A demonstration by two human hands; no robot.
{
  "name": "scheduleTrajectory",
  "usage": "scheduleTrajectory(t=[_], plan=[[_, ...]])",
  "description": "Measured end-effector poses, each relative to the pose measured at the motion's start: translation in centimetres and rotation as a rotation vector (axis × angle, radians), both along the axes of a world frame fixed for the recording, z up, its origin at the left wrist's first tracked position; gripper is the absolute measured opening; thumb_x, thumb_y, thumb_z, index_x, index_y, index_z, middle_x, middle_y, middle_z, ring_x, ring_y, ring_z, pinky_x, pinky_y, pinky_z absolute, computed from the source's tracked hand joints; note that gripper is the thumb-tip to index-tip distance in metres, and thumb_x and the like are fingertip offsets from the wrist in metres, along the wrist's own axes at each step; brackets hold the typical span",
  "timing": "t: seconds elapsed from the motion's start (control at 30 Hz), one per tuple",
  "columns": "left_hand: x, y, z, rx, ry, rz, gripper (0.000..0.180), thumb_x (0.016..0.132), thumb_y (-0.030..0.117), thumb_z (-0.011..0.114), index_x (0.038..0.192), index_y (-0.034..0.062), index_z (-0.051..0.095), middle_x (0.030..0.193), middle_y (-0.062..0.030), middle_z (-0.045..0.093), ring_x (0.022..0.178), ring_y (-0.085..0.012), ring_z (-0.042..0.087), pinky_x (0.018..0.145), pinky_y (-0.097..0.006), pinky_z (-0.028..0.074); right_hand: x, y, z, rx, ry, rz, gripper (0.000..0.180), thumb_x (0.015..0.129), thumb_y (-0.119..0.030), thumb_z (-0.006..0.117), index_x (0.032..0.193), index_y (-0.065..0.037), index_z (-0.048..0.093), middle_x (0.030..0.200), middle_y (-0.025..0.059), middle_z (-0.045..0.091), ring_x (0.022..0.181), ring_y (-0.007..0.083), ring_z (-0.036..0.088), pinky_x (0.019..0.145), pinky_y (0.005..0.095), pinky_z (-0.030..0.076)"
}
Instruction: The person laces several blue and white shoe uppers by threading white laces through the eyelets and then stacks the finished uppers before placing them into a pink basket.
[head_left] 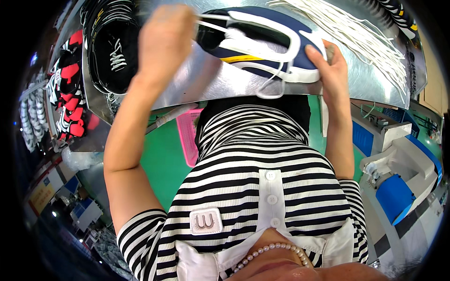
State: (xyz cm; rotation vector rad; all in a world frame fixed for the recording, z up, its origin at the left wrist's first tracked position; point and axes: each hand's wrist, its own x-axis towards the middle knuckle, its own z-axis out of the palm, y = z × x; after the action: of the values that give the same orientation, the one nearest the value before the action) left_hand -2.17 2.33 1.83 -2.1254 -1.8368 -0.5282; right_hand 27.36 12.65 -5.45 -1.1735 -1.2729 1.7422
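Note:
A navy, white and yellow shoe upper (243, 51) lies on the metal table in front of me, its dark opening facing up. White shoelace (213, 22) strands stretch taut from it to my left hand (166, 40), which is blurred but closed around them, raised to the left of the upper. A loose loop of the same lace hangs over the upper's near edge. My right hand (333, 70) grips the upper's right end, thumb on the near side; the other fingers are partly hidden behind it.
A spread bundle of white laces (351, 35) lies at the back right of the metal table (211, 86). Coiled black cords (96, 70) are at the left. Red, black and white pieces (70, 100) are stacked farther left. A pink basket (187, 136) stands below; a machine (391, 159) stands at right.

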Motion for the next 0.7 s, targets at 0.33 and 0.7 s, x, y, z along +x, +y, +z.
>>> scheduleTrajectory(t=[0.33, 0.7], plan=[[-2.9, -3.5, 5.5, -0.043, -0.148, 0.231, 0.011, 0.089, 0.008, 0.063, 0.098, 0.0031, 0.067, 0.098, -0.0134, 0.068, 0.092, -0.0284, 0.064, 0.083, -0.037, 0.050, 2.5, 0.2, 0.0, 0.185, -0.255, 0.045, 0.050, 0.087, -0.038, 0.072, 0.119, -0.002, 0.058, 0.091, 0.0095, 0.068, 0.074, 0.0152, 0.065, 0.068, 0.0268, 0.052], [8.4, 3.6, 2.7, 0.014, -0.533, -0.281, 0.013, 0.075, 0.001, 0.073, 0.085, 0.0021, 0.064, 0.118, -0.0177, 0.062, 0.102, -0.0326, 0.058, 0.084, -0.038, 0.046, 1.9, 0.6, 2.5, 0.304, -0.169, 0.026, 0.019, 0.086, -0.016, 0.074, 0.103, -0.008, 0.071, 0.076, -0.0072, 0.052, 0.065, 0.0028, 0.045, 0.060, 0.0177, 0.038]])
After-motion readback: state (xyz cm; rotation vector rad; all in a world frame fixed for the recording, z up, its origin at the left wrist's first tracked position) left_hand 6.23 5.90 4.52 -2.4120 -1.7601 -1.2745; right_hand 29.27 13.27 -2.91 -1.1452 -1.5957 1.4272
